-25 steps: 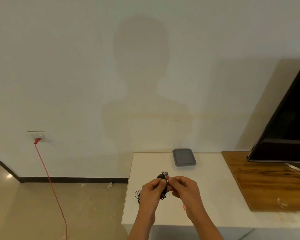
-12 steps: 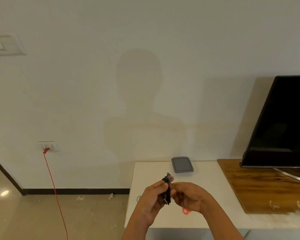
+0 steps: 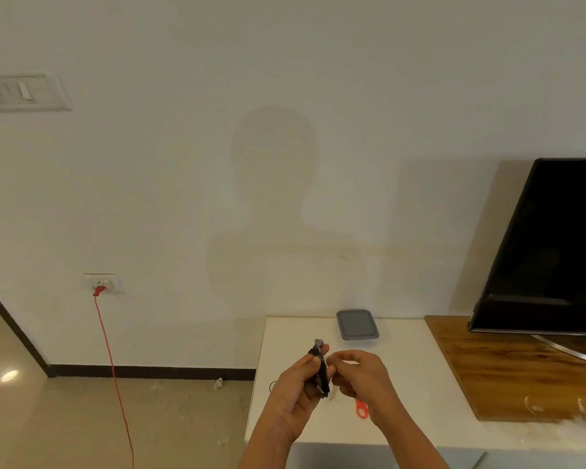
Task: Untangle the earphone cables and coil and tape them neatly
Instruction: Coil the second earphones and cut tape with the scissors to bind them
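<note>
My left hand (image 3: 296, 389) holds a small black coiled earphone bundle (image 3: 322, 370) upright above the white table (image 3: 403, 367), with the earbuds poking out at the top. My right hand (image 3: 364, 375) pinches the bundle's right side at its middle, with a small pale piece, perhaps tape, at its fingertips. A second thin black cable (image 3: 272, 386) lies on the table's left edge, mostly hidden behind my left hand. A red ring-shaped handle (image 3: 361, 408), perhaps scissors, lies on the table under my right wrist.
A grey lidded box (image 3: 356, 324) sits at the table's back by the wall. A black TV (image 3: 552, 248) stands on a wooden top (image 3: 508, 367) to the right. A red cord (image 3: 110, 360) hangs from a wall socket (image 3: 103, 283) to the floor on the left.
The view has tilted upward, showing more wall and a switch plate. Both hands stayed together on the bundle, and my right fingers shifted along its side.
</note>
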A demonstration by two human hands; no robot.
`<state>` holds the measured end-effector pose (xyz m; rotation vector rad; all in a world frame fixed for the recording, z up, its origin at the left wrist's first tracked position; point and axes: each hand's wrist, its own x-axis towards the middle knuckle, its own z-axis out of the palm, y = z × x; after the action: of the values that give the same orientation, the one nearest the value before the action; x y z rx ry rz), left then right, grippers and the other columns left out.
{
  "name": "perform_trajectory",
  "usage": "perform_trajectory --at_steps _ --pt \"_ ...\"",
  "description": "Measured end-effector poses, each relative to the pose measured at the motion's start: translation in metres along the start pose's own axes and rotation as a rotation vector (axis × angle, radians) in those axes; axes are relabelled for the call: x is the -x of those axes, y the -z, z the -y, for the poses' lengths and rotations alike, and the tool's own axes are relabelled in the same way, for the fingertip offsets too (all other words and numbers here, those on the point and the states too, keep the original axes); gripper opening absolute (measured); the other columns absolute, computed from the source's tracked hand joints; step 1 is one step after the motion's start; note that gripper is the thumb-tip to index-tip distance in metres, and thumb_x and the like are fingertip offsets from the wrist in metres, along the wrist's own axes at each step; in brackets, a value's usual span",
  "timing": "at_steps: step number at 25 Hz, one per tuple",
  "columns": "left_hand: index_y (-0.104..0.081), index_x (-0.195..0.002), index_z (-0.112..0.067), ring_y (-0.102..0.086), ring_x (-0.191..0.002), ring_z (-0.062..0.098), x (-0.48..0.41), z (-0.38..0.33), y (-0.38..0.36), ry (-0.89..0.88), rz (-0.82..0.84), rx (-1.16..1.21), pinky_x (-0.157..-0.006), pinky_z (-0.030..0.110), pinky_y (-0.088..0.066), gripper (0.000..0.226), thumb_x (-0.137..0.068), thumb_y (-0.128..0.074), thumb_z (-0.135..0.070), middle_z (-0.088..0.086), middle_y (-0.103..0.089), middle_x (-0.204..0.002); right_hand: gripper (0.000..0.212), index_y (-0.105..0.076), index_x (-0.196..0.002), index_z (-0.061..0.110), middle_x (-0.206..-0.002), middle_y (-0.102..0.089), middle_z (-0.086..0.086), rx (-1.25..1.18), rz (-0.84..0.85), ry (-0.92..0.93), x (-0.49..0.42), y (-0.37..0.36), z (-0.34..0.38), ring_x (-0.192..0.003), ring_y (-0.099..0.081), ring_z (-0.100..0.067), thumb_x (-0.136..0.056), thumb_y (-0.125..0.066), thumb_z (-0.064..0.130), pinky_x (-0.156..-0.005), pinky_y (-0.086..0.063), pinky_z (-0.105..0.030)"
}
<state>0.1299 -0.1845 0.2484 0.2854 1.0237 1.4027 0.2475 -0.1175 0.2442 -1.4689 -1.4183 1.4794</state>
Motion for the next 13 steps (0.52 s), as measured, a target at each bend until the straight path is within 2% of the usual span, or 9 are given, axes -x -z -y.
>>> perform_trajectory --at_steps 3,5,6,8,11,13 --pt "-0.071 -0.109 -0.008 -0.07 -0.074 0.016 0.002 -0.003 0.0 -0.008 -0.023 -0.015 -0.076 0.026 -0.053 0.026 -0.097 -0.049 -0.007 0.012 -0.073 -0.091 0.008 -0.063 -0.082 0.024 -0.081 -0.071 -0.002 0.022 -0.184 0.113 0.008 0.002 -0.001 -0.066 -0.068 -0.013 -0.082 -0.07 0.021 -0.055 -0.052 -0.017" --pt "-0.069 -0.112 -0.006 -0.071 -0.078 0.019 0.002 -0.005 0.002 -0.038 -0.045 -0.031 -0.072 0.025 -0.055 0.025 -0.097 -0.049 -0.006 0.01 -0.072 -0.102 0.019 -0.061 -0.072 0.033 -0.073 -0.069 0.011 0.022 -0.256 0.28 0.021 0.006 0.004 -0.068 -0.065 -0.01 -0.083 -0.069 0.02 -0.064 -0.054 -0.019" --pt "-0.067 -0.114 -0.006 -0.072 -0.081 0.02 0.001 -0.005 0.002 -0.053 -0.054 -0.048 -0.072 0.025 -0.055 0.025 -0.097 -0.049 -0.006 0.009 -0.071 -0.109 0.023 -0.061 -0.068 0.037 -0.066 -0.067 0.019 0.053 -0.257 0.347 0.028 0.007 0.009 -0.068 -0.064 -0.008 -0.082 -0.07 0.021 -0.066 -0.052 -0.016" --pt "-0.065 -0.117 -0.008 -0.072 -0.087 0.019 -0.001 -0.002 0.001 -0.081 -0.069 -0.122 -0.078 0.026 -0.052 0.026 -0.097 -0.049 -0.008 0.007 -0.069 -0.117 0.026 -0.061 -0.065 0.041 -0.059 -0.063 0.024 0.132 -0.232 0.429 0.04 0.003 0.017 -0.069 -0.062 -0.002 -0.082 -0.07 0.023 -0.062 -0.043 -0.007" --pt "-0.067 -0.116 -0.01 -0.069 -0.097 0.02 -0.003 0.004 -0.002 -0.14 -0.099 -0.241 -0.097 0.034 -0.044 0.026 -0.096 -0.051 -0.008 0.006 -0.069 -0.117 0.014 -0.069 -0.072 0.036 -0.066 -0.065 0.023 0.249 -0.209 0.473 0.047 -0.005 0.02 -0.069 -0.061 0.003 -0.084 -0.066 0.029 -0.063 -0.044 -0.008" --pt "-0.07 -0.11 -0.012 -0.066 -0.104 0.023 -0.003 0.006 -0.003 -0.176 -0.14 -0.29 -0.099 0.036 -0.045 0.023 -0.094 -0.054 -0.009 0.005 -0.071 -0.114 0.01 -0.074 -0.082 0.031 -0.072 -0.064 0.021 0.303 -0.2 0.463 0.046 -0.009 0.015 -0.066 -0.06 0.002 -0.086 -0.064 0.031 -0.063 -0.044 -0.007"
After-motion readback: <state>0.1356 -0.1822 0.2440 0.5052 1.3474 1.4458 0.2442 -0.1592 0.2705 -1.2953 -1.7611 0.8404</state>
